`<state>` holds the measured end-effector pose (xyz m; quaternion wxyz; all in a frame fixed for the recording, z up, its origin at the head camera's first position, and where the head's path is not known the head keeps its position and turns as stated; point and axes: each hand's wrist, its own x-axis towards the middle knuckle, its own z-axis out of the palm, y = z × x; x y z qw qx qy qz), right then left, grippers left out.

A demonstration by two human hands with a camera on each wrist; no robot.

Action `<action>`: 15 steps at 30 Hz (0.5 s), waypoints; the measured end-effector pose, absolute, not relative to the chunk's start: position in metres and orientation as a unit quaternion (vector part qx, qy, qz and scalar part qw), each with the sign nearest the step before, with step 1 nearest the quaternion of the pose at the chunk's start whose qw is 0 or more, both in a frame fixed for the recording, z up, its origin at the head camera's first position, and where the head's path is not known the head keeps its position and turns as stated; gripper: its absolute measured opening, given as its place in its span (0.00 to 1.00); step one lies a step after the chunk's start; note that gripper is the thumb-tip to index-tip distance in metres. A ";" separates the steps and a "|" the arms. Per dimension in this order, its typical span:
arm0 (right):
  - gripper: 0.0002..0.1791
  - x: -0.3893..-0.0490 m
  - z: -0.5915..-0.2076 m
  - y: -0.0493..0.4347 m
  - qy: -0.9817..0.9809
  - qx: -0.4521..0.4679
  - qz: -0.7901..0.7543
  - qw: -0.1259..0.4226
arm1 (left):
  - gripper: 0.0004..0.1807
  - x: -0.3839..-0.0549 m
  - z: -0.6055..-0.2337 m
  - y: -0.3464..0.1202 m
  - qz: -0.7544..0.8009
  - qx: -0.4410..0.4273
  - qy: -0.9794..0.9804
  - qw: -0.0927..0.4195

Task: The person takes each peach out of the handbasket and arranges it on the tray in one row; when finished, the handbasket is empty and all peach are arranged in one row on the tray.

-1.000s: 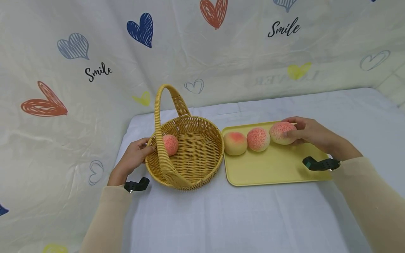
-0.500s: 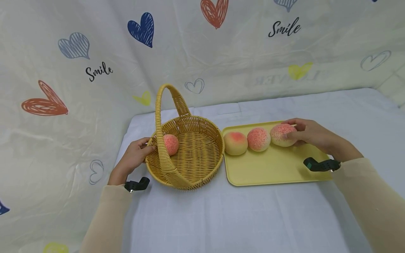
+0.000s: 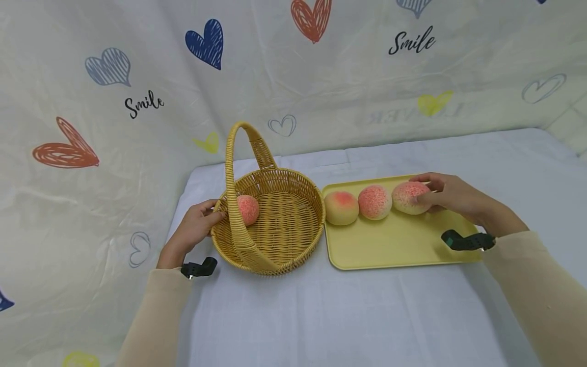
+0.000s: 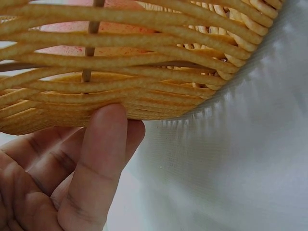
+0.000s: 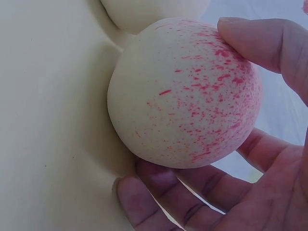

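Observation:
At the left side of a round wicker basket (image 3: 284, 224), my left hand (image 3: 194, 227) pinches the rim between thumb and fingers. The left wrist view shows the thumb (image 4: 103, 154) against the woven strands. One pink-speckled peach (image 3: 248, 210) lies inside the basket, partly behind its tall handle. My right hand (image 3: 454, 196) holds another speckled peach (image 5: 187, 96) at the back right of a yellow tray (image 3: 394, 244). Its thumb is on one side of the peach and its fingers curl under the other, close over the tray.
Two more peaches stand in a row on the tray, a yellowish one (image 3: 341, 209) with a red blush and a speckled one (image 3: 375, 202). The tray's left edge meets the basket. White cloth (image 3: 321, 316) covers the table, and a heart-printed curtain (image 3: 339, 76) hangs behind.
My right hand and the peach in it have come slightly down and nearer to me over the tray. The left hand and the basket have stayed in place.

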<state>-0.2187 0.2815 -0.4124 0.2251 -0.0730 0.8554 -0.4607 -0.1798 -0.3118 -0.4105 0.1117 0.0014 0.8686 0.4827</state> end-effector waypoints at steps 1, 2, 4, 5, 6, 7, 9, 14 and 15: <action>0.37 -0.219 -0.412 0.282 0.855 -0.074 -0.461 0.226 | 0.26 -0.180 -0.410 -0.312 0.483 0.001 0.869 0.111; 0.37 -0.219 -0.412 0.282 0.854 -0.076 -0.461 0.227 | 0.26 -0.180 -0.410 -0.311 0.483 0.002 0.869 0.111; 0.37 -0.219 -0.412 0.282 0.854 -0.079 -0.461 0.229 | 0.26 -0.179 -0.410 -0.311 0.482 0.002 0.869 0.111; 0.37 -0.220 -0.411 0.281 0.853 -0.080 -0.462 0.229 | 0.26 -0.179 -0.410 -0.311 0.483 0.003 0.869 0.111; 0.37 -0.220 -0.411 0.281 0.853 -0.082 -0.461 0.230 | 0.26 -0.179 -0.410 -0.310 0.484 0.003 0.868 0.111; 0.37 -0.220 -0.411 0.281 0.853 -0.083 -0.460 0.230 | 0.27 -0.179 -0.410 -0.310 0.483 0.003 0.868 0.111; 0.37 -0.221 -0.411 0.281 0.854 -0.084 -0.459 0.231 | 0.26 -0.179 -0.410 -0.310 0.482 0.001 0.869 0.111; 0.38 -0.222 -0.411 0.282 0.856 -0.083 -0.454 0.235 | 0.26 -0.179 -0.409 -0.310 0.477 -0.003 0.872 0.111; 0.38 -0.222 -0.411 0.282 0.855 -0.083 -0.454 0.235 | 0.26 -0.178 -0.409 -0.310 0.476 -0.003 0.873 0.111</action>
